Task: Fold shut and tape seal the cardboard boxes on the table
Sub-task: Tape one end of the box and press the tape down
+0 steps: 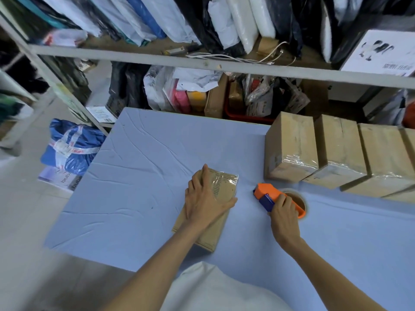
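Pressing down on the small cardboard box (212,234), the left hand (205,198) lay palm-flat on its top, fingers straight and reaching to the far left edge, thumb stretched toward the right side. Head view only. The box sat flat on the blue table (134,176), near centre, flaps closed, clear tape glinting across its far end. The right hand (284,215) was curled round the orange tape dispenser (266,191), which sat on the table just right of the box, not touching it; no tape strand between them could be made out. A row of sealed boxes (292,149) stood side by side at the right rear of the table, all wrapped in tape. Behind, a metal shelf (157,57) held bags and packets. Step judged: sealing of this box, at or near its finish, with the hand smoothing the tape down. Next move likely needs either another strip, which means lifting the dispenser back to the box edge, or sliding the box over to the finished row; cannot tell which from here.
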`<state>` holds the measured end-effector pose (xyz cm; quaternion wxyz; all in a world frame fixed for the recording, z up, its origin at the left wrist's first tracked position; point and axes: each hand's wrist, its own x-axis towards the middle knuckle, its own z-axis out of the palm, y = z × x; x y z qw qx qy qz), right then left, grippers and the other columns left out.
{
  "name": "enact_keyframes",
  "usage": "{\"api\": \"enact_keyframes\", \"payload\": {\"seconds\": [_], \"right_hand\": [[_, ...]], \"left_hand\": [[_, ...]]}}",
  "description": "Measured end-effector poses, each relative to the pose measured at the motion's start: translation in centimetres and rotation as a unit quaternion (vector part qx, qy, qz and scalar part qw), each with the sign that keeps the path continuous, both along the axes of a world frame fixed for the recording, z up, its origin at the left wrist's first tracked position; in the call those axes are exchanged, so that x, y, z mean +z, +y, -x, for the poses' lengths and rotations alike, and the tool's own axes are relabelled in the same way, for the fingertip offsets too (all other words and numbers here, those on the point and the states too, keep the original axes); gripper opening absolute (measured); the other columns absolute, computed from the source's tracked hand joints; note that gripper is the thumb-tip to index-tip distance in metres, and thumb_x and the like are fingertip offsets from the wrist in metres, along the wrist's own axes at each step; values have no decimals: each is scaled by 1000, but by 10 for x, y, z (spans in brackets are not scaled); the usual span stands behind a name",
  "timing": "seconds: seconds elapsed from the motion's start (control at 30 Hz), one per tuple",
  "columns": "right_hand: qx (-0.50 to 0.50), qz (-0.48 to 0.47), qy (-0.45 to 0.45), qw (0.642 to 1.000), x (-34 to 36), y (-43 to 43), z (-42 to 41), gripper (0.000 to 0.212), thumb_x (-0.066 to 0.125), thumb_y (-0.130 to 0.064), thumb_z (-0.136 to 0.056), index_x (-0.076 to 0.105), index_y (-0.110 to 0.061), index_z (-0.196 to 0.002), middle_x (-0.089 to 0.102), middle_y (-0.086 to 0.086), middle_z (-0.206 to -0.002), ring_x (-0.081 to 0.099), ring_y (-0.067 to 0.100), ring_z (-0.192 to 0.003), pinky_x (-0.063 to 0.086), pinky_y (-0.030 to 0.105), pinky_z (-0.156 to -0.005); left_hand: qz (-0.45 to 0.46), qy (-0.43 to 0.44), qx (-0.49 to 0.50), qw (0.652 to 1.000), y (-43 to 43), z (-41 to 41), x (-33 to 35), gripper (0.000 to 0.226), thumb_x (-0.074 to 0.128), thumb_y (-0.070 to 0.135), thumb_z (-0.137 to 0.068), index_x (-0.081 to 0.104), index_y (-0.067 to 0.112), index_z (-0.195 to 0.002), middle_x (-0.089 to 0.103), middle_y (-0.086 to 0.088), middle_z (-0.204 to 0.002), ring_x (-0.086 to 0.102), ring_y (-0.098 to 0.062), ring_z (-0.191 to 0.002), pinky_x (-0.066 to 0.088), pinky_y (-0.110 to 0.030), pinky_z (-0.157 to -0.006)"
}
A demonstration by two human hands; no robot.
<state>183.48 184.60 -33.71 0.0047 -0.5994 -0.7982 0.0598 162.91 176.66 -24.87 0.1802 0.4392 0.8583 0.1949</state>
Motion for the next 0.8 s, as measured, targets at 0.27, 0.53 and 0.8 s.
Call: {"api": "enact_keyframes", "payload": {"seconds": [0.27, 0.53, 0.8], "right_hand": [[-25, 54, -16, 998, 17, -4, 1, 59, 88, -15, -57, 54, 9, -98, 58, 29, -91, 54, 41, -77, 46, 45, -66], [64, 135, 334, 931, 68, -14, 56, 32, 60, -25, -93, 52, -5, -117, 57, 4, -105, 55, 16, -90, 39, 22, -74], [-1, 101, 508, 856, 110, -11, 82, 21, 58, -25, -95, 58, -16, -115, 64, -5, -108, 61, 6, -100, 50, 16, -78]], "left_hand": [[-8, -142, 77, 987, 7, 16, 10, 73, 50, 38, -94, 12, 21, -153, 30, 3, -152, 34, -20, -137, 31, -38, -106], [-64, -311, 143, 937, 13, 44, 14, 36, 65, 26, -88, 58, 18, -122, 61, 1, -120, 56, -13, -99, 44, -26, -84], [-154, -307, 137, 929, 11, 39, 40, 23, 65, 27, -89, 64, 27, -112, 64, 16, -101, 63, -5, -89, 54, -30, -84]]}}
